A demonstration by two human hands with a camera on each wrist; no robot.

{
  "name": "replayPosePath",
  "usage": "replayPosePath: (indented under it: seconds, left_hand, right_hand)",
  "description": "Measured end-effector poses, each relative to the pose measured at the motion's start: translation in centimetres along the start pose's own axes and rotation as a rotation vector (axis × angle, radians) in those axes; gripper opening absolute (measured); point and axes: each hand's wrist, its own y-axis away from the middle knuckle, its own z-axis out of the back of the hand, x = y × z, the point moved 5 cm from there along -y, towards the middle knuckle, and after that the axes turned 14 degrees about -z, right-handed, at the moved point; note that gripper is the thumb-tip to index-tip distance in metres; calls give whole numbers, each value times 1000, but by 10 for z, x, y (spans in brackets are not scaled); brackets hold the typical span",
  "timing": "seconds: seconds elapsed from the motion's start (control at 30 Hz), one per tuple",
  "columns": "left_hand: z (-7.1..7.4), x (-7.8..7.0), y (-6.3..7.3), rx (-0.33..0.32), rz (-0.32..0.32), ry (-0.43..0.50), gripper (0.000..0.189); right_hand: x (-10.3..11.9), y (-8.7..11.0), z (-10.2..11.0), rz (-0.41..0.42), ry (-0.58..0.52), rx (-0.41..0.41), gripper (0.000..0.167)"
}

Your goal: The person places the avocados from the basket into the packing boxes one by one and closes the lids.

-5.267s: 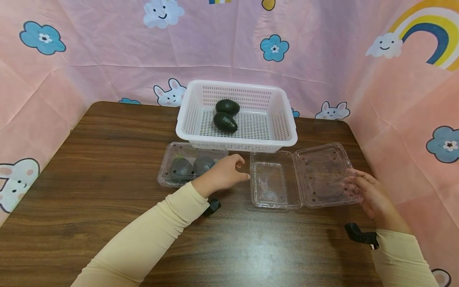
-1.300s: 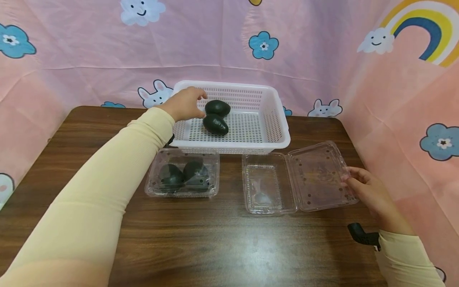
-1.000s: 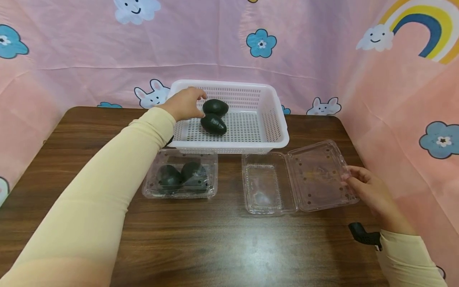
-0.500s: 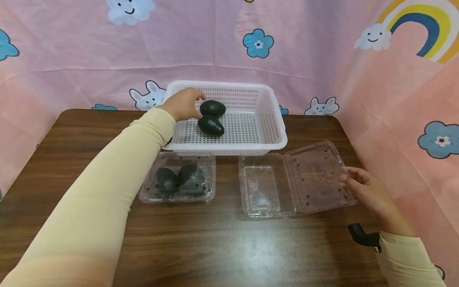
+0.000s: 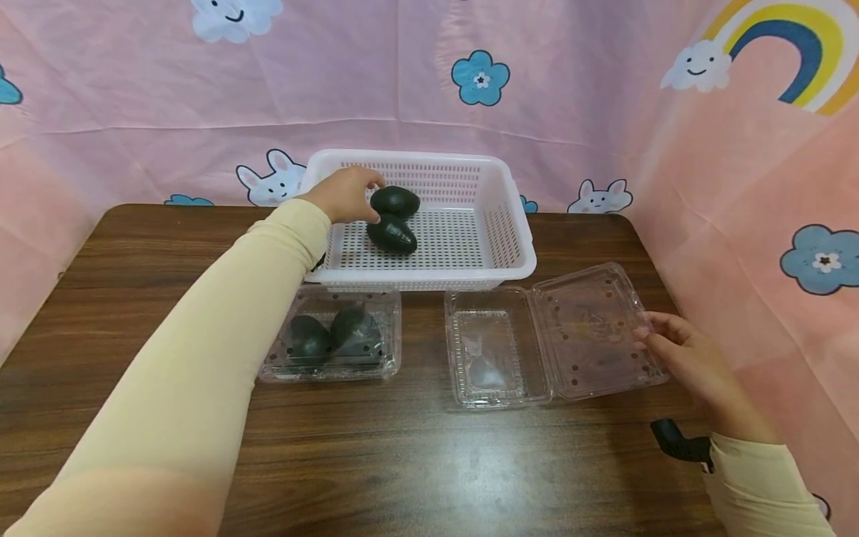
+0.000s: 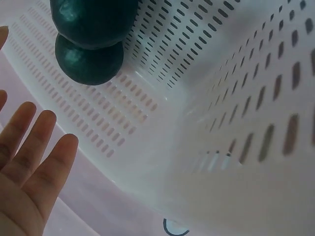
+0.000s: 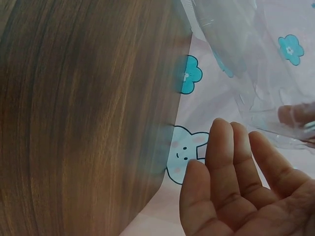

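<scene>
The person's left hand reaches over the left end of a white basket, its fingers spread and thumb apart, gripping nothing; two dark avocados lie in the basket just beside it, the rear avocado and the front avocado touching each other; the thumb tip is at the front avocado's left end, though whether it makes contact cannot be told; in the left wrist view the other fingers are clear of the fruit.

The right hand pinches the outer edge of a clear lid between thumb and forefinger, its remaining fingers loosely bent; the lid lies folded out to the right, joined to its clear tray, which sits on the brown table just in front of the basket.

To the tray's left stands a closed clear box, with two dark avocados inside; a pink printed cloth hangs behind the table; cream sleeves cover both forearms.
</scene>
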Motion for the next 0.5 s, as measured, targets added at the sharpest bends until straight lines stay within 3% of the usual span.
replayPosePath:
  seconds: [0.2, 0.5]
  left_hand:
    - [-5, 0, -6, 36, 15, 25, 65]
    - [-15, 8, -11, 118, 54, 52, 68]
  right_hand:
    - [0, 0, 1, 21, 23, -12, 56]
    - [1, -1, 1, 48, -38, 4, 50]
